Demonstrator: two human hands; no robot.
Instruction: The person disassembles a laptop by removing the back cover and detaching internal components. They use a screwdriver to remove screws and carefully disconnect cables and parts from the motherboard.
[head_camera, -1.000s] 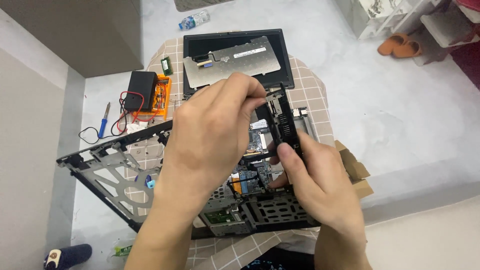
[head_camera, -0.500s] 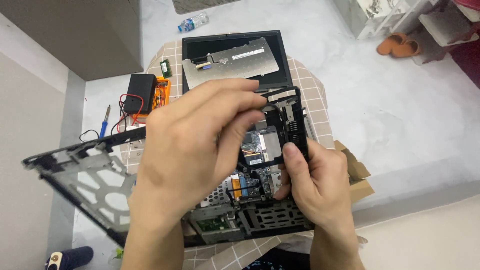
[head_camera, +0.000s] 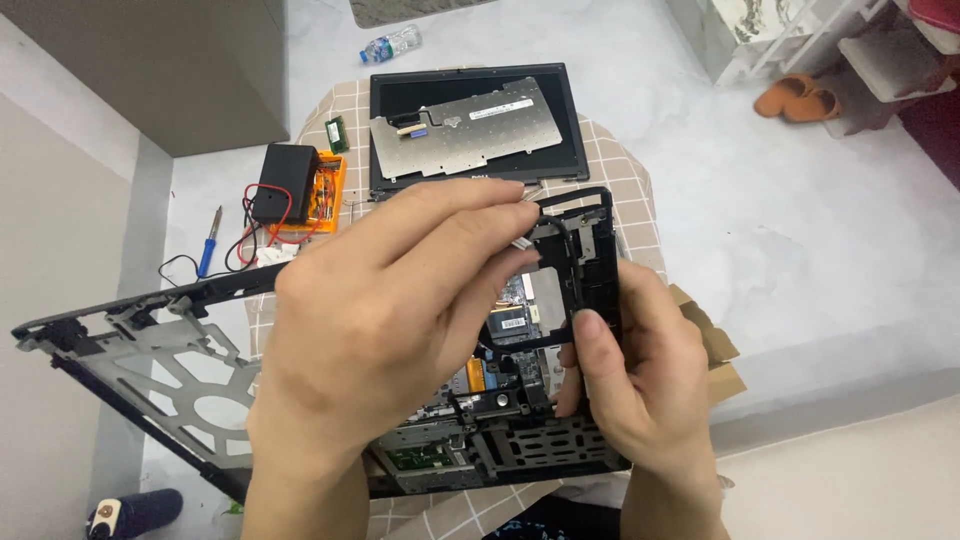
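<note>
An opened laptop base (head_camera: 500, 445) lies on a checked cloth, its boards and metal cage exposed. Above it a black top cover frame (head_camera: 130, 345) with a metal underside is tilted up, stretching out to the left. My left hand (head_camera: 390, 320) is over the middle, its fingertips closed on the frame's upper part by a thin pale cable (head_camera: 520, 240). On the frame's right bar (head_camera: 598, 270) my right hand (head_camera: 640, 390) has its grip, thumb pressing the bar and fingers on the base's edge.
A detached screen panel with a grey keyboard plate (head_camera: 470, 120) lies behind. An orange-and-black device with red wires (head_camera: 300, 190), a memory stick (head_camera: 337, 133) and a blue-handled tool (head_camera: 208, 243) are at left. Cardboard box (head_camera: 715, 345) is right; bottle (head_camera: 390, 43) and orange slippers (head_camera: 795, 98) are on the floor.
The cover frame's left end has swung further out to the left and lifted off the base. My left hand has shifted slightly left; my right hand keeps its hold.
</note>
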